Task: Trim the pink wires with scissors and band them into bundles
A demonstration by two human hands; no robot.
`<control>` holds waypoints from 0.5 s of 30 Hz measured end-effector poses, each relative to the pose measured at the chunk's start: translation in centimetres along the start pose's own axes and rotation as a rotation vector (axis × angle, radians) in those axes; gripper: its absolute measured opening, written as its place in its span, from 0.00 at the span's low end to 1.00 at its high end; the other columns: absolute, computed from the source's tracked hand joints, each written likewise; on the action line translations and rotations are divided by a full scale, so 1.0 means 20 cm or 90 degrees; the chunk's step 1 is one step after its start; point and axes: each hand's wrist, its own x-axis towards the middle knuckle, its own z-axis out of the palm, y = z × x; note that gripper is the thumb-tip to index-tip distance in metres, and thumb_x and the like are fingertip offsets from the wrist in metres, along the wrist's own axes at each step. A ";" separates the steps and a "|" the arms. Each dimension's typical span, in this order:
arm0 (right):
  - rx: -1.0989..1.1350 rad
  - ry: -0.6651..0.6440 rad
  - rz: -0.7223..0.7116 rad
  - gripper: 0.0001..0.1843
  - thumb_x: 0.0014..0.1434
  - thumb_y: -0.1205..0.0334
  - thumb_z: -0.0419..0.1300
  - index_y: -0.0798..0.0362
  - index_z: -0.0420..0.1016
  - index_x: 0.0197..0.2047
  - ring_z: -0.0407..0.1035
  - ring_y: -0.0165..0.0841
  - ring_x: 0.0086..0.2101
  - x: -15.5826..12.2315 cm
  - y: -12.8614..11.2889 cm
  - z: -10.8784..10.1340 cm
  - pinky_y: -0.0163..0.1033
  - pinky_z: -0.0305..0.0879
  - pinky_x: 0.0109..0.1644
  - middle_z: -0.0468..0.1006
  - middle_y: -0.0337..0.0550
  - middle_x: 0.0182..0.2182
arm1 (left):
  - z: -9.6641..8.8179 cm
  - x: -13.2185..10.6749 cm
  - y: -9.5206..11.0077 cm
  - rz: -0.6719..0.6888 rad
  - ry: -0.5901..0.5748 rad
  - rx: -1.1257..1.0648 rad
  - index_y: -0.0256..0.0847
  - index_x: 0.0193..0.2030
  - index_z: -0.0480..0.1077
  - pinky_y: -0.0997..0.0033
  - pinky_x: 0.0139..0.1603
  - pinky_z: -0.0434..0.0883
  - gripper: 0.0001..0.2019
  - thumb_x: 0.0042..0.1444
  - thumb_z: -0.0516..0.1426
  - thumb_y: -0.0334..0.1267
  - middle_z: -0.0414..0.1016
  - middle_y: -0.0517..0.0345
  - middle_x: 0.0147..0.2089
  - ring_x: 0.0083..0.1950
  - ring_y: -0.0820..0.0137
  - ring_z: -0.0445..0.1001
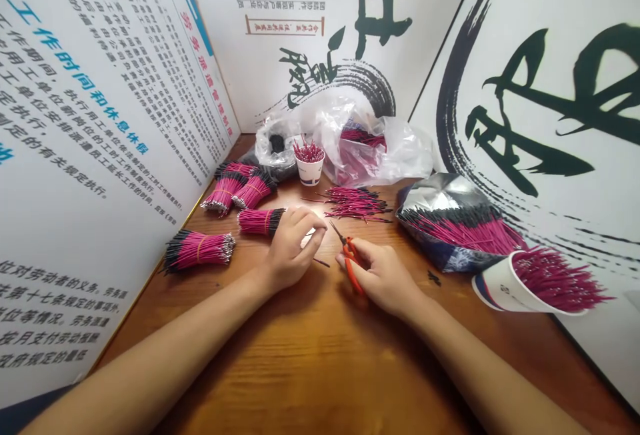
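My right hand (pixel 387 275) is closed round the orange handles of small scissors (pixel 354 268). Their narrow dark tips point up and left, close to the fingertips of my left hand (pixel 295 248). That hand is closed in a pinch, thumb against forefinger, and a thin dark strand that looks like a wire shows between them; most of it is hidden. Below the thumb, a short dark wire piece (pixel 321 262) lies near the table surface. Directly behind the left hand sits a banded bundle of pink and black wires (pixel 257 221). Loose pink and black wires (pixel 355 203) are spread beyond both hands.
More banded wire bundles (pixel 200 250) lie at the left. A paper cup (pixel 310 171) of wires stands at the back beside plastic bags (pixel 400 151). On the right are an open foil-lined bag (pixel 450 191) of wires, a tilted cup (pixel 493 285) and black scraps (pixel 434 278). Printed panels enclose the table.
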 end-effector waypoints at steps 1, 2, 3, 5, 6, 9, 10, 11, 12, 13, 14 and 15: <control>-0.004 -0.001 0.003 0.17 0.63 0.53 0.56 0.51 0.61 0.26 0.56 0.28 0.23 0.00 0.00 0.00 0.36 0.48 0.28 0.64 0.33 0.19 | 0.00 0.00 0.00 0.000 0.006 0.007 0.40 0.38 0.68 0.64 0.47 0.64 0.07 0.66 0.51 0.34 0.70 0.55 0.38 0.43 0.67 0.66; -0.009 0.000 0.004 0.18 0.63 0.52 0.56 0.51 0.60 0.25 0.55 0.28 0.23 0.00 0.00 0.01 0.36 0.47 0.28 0.63 0.33 0.19 | 0.01 0.00 0.00 -0.002 0.009 0.003 0.40 0.38 0.68 0.64 0.47 0.64 0.06 0.66 0.51 0.34 0.70 0.55 0.38 0.43 0.66 0.66; -0.015 0.002 0.004 0.18 0.63 0.52 0.55 0.51 0.59 0.25 0.55 0.28 0.23 0.00 0.00 0.01 0.36 0.47 0.28 0.63 0.34 0.19 | 0.01 0.00 0.00 -0.005 0.007 -0.011 0.40 0.39 0.68 0.65 0.46 0.64 0.06 0.66 0.51 0.34 0.70 0.54 0.38 0.43 0.67 0.66; -0.027 0.000 0.002 0.19 0.63 0.52 0.55 0.51 0.59 0.24 0.55 0.28 0.23 0.00 0.01 0.02 0.36 0.46 0.28 0.63 0.34 0.19 | 0.02 0.00 0.00 -0.007 0.004 -0.041 0.40 0.39 0.67 0.66 0.44 0.64 0.06 0.66 0.50 0.34 0.69 0.55 0.37 0.42 0.68 0.66; -0.032 0.000 0.002 0.19 0.63 0.52 0.55 0.51 0.59 0.24 0.55 0.28 0.23 0.00 0.01 0.02 0.36 0.46 0.28 0.62 0.34 0.19 | 0.02 0.00 0.00 -0.007 0.004 -0.049 0.40 0.38 0.67 0.67 0.43 0.64 0.06 0.66 0.50 0.33 0.69 0.56 0.37 0.41 0.68 0.66; -0.043 -0.004 0.007 0.19 0.63 0.50 0.54 0.51 0.59 0.24 0.55 0.28 0.23 0.00 0.02 0.03 0.36 0.46 0.28 0.62 0.34 0.19 | 0.02 0.00 -0.01 -0.012 0.001 -0.059 0.39 0.37 0.65 0.67 0.42 0.63 0.06 0.66 0.50 0.33 0.68 0.57 0.35 0.39 0.69 0.65; -0.047 -0.004 0.008 0.20 0.63 0.50 0.54 0.51 0.59 0.24 0.54 0.28 0.23 0.00 0.02 0.03 0.35 0.46 0.28 0.62 0.34 0.19 | 0.02 0.00 -0.01 -0.017 -0.001 -0.060 0.39 0.37 0.65 0.67 0.41 0.63 0.07 0.66 0.49 0.33 0.68 0.57 0.35 0.38 0.69 0.65; -0.050 -0.005 0.008 0.20 0.63 0.50 0.54 0.51 0.59 0.24 0.54 0.28 0.23 0.00 0.02 0.03 0.35 0.46 0.28 0.62 0.34 0.19 | 0.02 0.00 -0.01 -0.022 -0.004 -0.060 0.39 0.37 0.65 0.67 0.41 0.63 0.07 0.66 0.49 0.33 0.67 0.57 0.34 0.38 0.69 0.64; -0.053 -0.007 0.009 0.20 0.64 0.50 0.54 0.51 0.58 0.24 0.54 0.28 0.23 0.00 0.02 0.02 0.35 0.46 0.28 0.62 0.34 0.19 | 0.02 0.00 -0.01 -0.026 -0.006 -0.060 0.39 0.37 0.65 0.67 0.41 0.62 0.07 0.67 0.49 0.33 0.67 0.57 0.34 0.38 0.69 0.64; -0.055 -0.010 0.009 0.20 0.64 0.50 0.54 0.51 0.58 0.24 0.54 0.28 0.22 0.00 0.02 0.02 0.35 0.46 0.28 0.62 0.34 0.19 | 0.02 0.00 -0.01 -0.028 -0.008 -0.058 0.39 0.37 0.65 0.67 0.41 0.62 0.07 0.67 0.49 0.33 0.66 0.58 0.34 0.37 0.69 0.64; -0.054 -0.014 0.009 0.20 0.64 0.50 0.54 0.51 0.58 0.24 0.54 0.28 0.22 0.00 0.03 0.02 0.35 0.46 0.28 0.61 0.34 0.18 | 0.02 0.00 -0.01 -0.031 -0.010 -0.057 0.39 0.36 0.65 0.67 0.41 0.62 0.07 0.67 0.49 0.33 0.66 0.58 0.34 0.37 0.69 0.64; -0.053 -0.017 0.008 0.21 0.64 0.50 0.53 0.51 0.58 0.24 0.55 0.28 0.23 0.01 0.03 0.02 0.35 0.46 0.28 0.61 0.34 0.18 | 0.02 0.01 -0.01 -0.033 -0.012 -0.056 0.39 0.36 0.65 0.67 0.41 0.62 0.08 0.67 0.49 0.33 0.66 0.58 0.34 0.37 0.69 0.64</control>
